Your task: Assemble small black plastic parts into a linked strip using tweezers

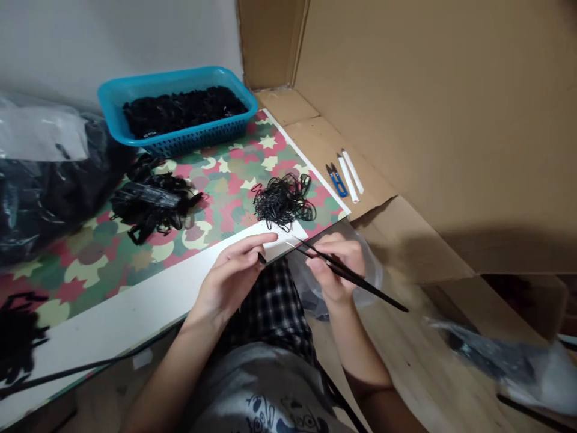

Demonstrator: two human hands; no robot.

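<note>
My right hand (pixel 340 261) is closed round a pair of black tweezers (pixel 347 272), whose thin tips are a little apart and point left toward my other hand. Between thumb and curled fingers, my left hand (pixel 238 264) pinches a small black piece (pixel 261 258), mostly hidden, while the index finger stretches out toward the tweezer tips. Just beyond both hands, a tangled pile of thin black loops (pixel 283 201) lies at the corner of the patterned table (pixel 225 198). I cannot make out anything between the tweezer tips.
A blue basket (pixel 180 141) full of black pieces stands at the back. Left are a plastic bag (pixel 45 174) and a heap of black strips (pixel 153 201). Blue thread snips (pixel 336 181) and two white pen-like tools (pixel 348 177) lie on cardboard at right.
</note>
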